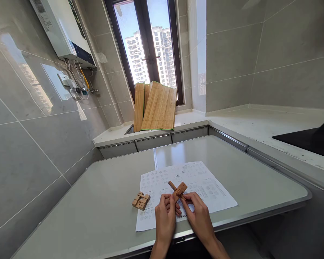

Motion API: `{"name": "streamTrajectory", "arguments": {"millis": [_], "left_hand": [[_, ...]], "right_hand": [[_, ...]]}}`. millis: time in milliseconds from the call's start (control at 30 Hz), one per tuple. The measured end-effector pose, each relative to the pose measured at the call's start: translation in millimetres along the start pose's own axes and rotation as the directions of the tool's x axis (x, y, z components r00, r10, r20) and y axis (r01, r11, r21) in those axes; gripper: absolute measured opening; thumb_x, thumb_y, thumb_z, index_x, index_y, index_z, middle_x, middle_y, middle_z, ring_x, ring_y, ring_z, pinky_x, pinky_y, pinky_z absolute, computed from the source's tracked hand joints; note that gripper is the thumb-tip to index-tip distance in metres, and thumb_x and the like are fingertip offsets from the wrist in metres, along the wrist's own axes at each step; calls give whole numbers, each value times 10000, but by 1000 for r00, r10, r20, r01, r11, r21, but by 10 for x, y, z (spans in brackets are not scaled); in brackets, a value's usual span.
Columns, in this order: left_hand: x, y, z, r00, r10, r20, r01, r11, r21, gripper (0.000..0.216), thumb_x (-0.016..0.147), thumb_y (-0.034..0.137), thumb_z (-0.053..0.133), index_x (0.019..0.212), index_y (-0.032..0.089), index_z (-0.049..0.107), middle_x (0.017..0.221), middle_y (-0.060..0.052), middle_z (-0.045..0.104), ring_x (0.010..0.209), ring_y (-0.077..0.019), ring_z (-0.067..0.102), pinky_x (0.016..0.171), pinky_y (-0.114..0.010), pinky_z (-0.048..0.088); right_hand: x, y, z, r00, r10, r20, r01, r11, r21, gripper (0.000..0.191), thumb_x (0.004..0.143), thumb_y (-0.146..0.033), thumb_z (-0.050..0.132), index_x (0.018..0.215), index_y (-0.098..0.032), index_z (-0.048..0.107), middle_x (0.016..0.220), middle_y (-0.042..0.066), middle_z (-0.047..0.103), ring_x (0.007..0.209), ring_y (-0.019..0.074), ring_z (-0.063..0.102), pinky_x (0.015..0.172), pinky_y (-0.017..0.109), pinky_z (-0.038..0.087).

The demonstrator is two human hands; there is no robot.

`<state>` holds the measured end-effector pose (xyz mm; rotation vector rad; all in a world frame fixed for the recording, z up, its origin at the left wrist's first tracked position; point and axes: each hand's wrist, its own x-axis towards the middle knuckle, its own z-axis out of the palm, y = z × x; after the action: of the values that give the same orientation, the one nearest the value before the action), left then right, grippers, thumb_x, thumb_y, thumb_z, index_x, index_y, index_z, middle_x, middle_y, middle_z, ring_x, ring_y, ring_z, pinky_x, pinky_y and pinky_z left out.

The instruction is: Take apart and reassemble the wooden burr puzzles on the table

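Both hands meet over a printed instruction sheet (205, 189) lying on a grey table (102, 216). My left hand (165, 217) and my right hand (197, 214) each pinch the lower ends of crossed wooden puzzle pieces (178, 189), which stand up between the fingertips in an X shape. The fingers of both hands are curled closed around the wood. A separate stack of notched wooden puzzle pieces (140, 200) lies on the table by the sheet's left edge, a short way left of my left hand.
A bamboo mat (155, 107) leans folded against the window (148, 46) behind a sink. A white counter (259, 126) with a black cooktop (310, 138) runs along the right. A water heater (62, 32) hangs on the tiled left wall.
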<state>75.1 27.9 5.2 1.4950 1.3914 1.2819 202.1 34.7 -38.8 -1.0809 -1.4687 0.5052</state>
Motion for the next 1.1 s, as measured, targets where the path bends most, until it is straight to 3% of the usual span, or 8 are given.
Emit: {"name": "streamTrajectory", "arguments": {"millis": [500,667,800,933,1100], "left_hand": [[92,-104,-21,998,-30,-61,28,999,-44,417,945,591,513,914,184,594,671,-6,677,575,-183,684,582,-289,557],[58,-159,-101,997,-71,-27,69,997,-46,447,941,615,497,1050,187,563,685,6,672,521,-171,660,522,-271,528],[-46,-161,-280,999,-50,-18,51,998,46,458,932,608,518,1124,195,565,710,2,676,490,-151,626,491,-245,482],[-182,-144,-434,995,-16,102,1,991,137,375,958,553,514,989,197,628,711,-4,667,490,-131,605,518,-234,464],[-260,-157,-505,993,-52,104,43,995,87,375,941,550,543,930,190,648,660,-8,662,509,-147,616,548,-245,470]], "right_hand": [[0,-23,9,1000,27,2,-27,999,18,270,1018,-446,504,917,-231,633,903,61,669,824,231,690,732,339,584],[61,14,-32,999,28,39,-28,1000,-12,296,1022,-460,487,938,-225,646,932,74,682,808,226,689,722,344,582],[328,134,-207,996,-29,88,40,991,-125,343,1015,-494,473,939,-220,664,897,80,701,748,231,676,678,351,562],[765,350,-442,993,-15,119,55,939,-339,398,997,-535,467,937,-203,675,899,83,723,721,224,674,660,334,525],[1192,589,-631,991,54,119,7,888,-461,365,975,-501,481,889,-211,685,955,78,747,710,209,679,630,304,462]]}}
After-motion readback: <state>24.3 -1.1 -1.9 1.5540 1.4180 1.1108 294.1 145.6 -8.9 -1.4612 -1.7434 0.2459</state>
